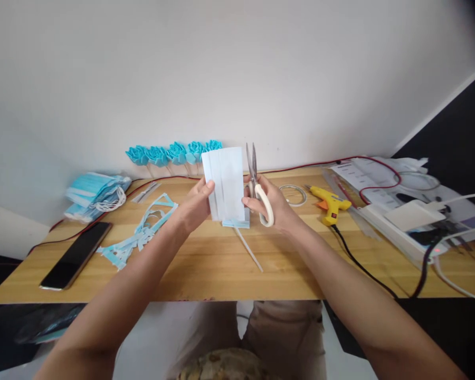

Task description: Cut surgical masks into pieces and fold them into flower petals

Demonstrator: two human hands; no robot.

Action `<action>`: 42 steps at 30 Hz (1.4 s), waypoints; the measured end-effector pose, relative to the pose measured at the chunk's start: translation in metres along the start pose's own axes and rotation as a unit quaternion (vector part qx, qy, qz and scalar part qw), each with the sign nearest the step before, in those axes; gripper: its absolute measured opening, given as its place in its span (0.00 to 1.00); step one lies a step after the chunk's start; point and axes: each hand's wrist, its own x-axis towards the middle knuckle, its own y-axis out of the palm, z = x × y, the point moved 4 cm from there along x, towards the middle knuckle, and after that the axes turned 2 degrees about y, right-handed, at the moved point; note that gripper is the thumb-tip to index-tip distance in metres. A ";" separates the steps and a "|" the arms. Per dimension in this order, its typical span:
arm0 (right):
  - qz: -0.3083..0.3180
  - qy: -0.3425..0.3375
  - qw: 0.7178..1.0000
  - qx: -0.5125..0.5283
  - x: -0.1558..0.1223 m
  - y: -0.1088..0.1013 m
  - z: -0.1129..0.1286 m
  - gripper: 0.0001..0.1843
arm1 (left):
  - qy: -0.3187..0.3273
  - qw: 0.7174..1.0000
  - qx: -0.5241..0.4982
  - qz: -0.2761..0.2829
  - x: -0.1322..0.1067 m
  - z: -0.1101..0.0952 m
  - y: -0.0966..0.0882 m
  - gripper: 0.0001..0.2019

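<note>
Both hands hold up a white pleated mask sheet (226, 182) above the wooden table (221, 274). My left hand (196, 203) pinches its left edge with thumb on the front. My right hand (271, 203) grips its right edge and also holds white-handled scissors (257, 184), blades shut and pointing up. Under the sheet lies a small blue piece (237, 224), and a thin white strip (248, 249) rests on the table in front.
Blue mask flowers (174, 153) line the wall. Cut blue mask scraps (142, 235), a stack of masks (95, 192) and a black phone (77, 254) lie left. A yellow glue gun (330, 203), wire coil (293, 194), papers and cables sit right.
</note>
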 end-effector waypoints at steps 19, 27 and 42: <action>-0.003 0.048 0.998 0.046 0.000 0.004 -0.006 0.27 | 0.002 0.982 -0.091 -0.163 0.017 0.012 0.003 0.19; -0.032 0.083 0.996 0.026 0.000 0.003 -0.003 0.22 | 0.008 0.982 -0.071 -0.174 0.018 0.009 -0.013 0.19; 0.228 0.249 0.940 0.047 -0.029 0.035 0.006 0.31 | 0.112 0.963 -0.108 -0.219 0.023 -0.005 -0.059 0.20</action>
